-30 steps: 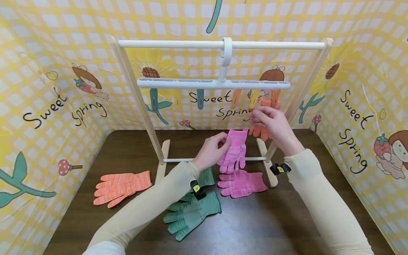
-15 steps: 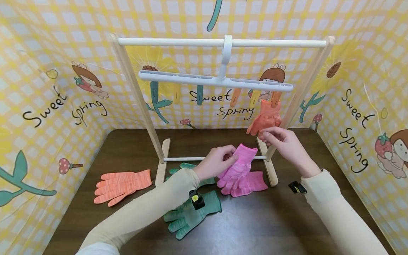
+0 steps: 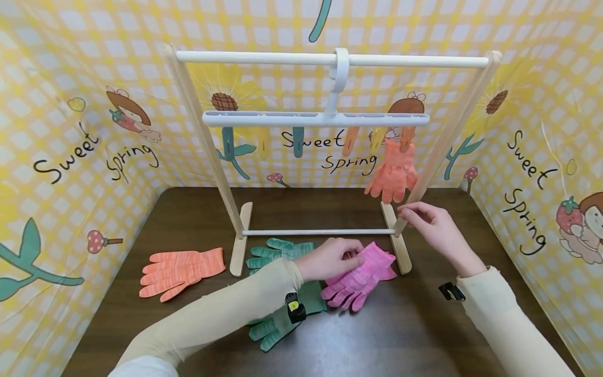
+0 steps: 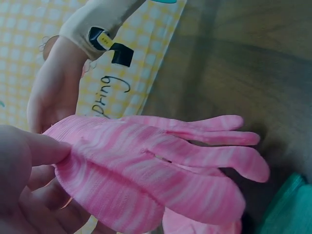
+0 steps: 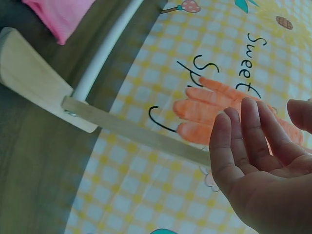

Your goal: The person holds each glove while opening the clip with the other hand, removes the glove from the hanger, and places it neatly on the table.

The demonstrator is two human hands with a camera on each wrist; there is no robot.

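Observation:
My left hand [image 3: 332,257] pinches a pink striped knit glove [image 3: 353,285] near its cuff, thumb on top in the left wrist view. The glove's fingers point down toward the table, over a second pink glove [image 3: 388,273] that is mostly covered. My right hand [image 3: 435,230] holds nothing and hovers beside the rack's right post; its fingers are gently bent and apart from the thumb in the right wrist view. Above it, an orange glove [image 3: 393,175] hangs by its cuff from an orange clip [image 3: 407,139] on the white hanger [image 3: 268,119].
A wooden rack with a white top bar [image 3: 254,57] carries the hanger. More clips, including a teal clip [image 3: 298,142] and a yellow clip [image 3: 377,139], hang without gloves. Another orange glove [image 3: 183,272] lies at left; green gloves [image 3: 273,330] lie partly under my left arm.
My left hand has lowered the pink glove from below the hanger toward the table. My right hand has moved away from the clips, down and to the right. The hanger swung and is nearly level.

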